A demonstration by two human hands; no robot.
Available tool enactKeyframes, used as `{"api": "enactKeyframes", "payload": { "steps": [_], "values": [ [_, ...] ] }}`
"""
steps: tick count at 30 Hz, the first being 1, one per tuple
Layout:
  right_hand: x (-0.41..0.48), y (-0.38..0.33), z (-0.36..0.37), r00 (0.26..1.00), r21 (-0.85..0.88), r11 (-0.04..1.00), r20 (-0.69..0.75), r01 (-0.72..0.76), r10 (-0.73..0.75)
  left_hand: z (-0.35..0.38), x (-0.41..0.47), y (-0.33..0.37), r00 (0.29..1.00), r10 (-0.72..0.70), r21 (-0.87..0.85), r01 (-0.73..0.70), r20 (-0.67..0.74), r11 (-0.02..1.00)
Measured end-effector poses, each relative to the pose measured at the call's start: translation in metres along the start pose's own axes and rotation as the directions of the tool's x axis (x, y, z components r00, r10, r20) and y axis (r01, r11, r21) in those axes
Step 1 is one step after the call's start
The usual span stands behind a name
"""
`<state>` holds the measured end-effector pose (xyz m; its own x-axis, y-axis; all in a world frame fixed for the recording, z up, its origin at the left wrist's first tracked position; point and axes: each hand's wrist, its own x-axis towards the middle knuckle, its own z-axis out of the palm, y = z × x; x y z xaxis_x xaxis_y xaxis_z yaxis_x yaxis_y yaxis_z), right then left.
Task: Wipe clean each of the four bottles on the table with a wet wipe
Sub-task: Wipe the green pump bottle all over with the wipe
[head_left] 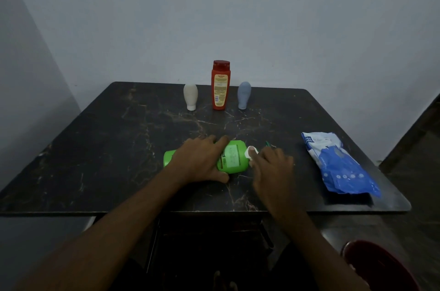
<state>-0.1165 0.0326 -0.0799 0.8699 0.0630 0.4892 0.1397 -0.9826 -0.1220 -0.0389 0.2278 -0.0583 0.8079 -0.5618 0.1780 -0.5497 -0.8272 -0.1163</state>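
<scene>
A green bottle lies on its side near the front of the dark marble table, cap end to the left. My left hand grips it across the middle. My right hand holds a white wet wipe against the bottle's right end. At the back stand three bottles in a row: a white one upside down on its cap, a tall red one, and a grey-blue one also on its cap.
A blue and white pack of wet wipes lies at the right side of the table. A red stool shows at the bottom right. Walls close in behind and to the left.
</scene>
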Motion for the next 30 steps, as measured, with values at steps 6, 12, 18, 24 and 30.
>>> {"api": "enactKeyframes", "payload": {
  "steps": [6, 12, 18, 24, 30],
  "values": [
    [0.001, 0.003, 0.004, 0.993, 0.017, 1.0, -0.115, -0.001, 0.003, -0.003, -0.003, -0.001, 1.0, -0.008, -0.022, 0.008, -0.001, 1.0],
    [0.06, -0.003, -0.034, 0.911, -0.123, 0.992, 0.404, -0.029, 0.077, 0.001, -0.014, 0.005, 0.998, 0.009, 0.031, -0.007, -0.06, 1.0],
    [0.107, -0.001, -0.05, 0.654, 0.073, 0.996, 0.757, -0.053, -0.021, 0.008, -0.022, 0.007, 0.989, 0.039, 0.078, -0.028, -0.141, 0.997],
    [0.06, -0.013, -0.052, 0.873, -0.155, 0.988, 0.478, -0.025, 0.097, 0.005, -0.022, 0.006, 0.994, 0.017, 0.066, -0.009, -0.109, 0.998],
    [-0.006, -0.011, -0.01, 0.991, -0.036, 0.999, -0.13, -0.018, 0.014, -0.003, -0.019, 0.007, 0.998, -0.027, 0.002, 0.027, -0.061, 1.0]
  ]
}}
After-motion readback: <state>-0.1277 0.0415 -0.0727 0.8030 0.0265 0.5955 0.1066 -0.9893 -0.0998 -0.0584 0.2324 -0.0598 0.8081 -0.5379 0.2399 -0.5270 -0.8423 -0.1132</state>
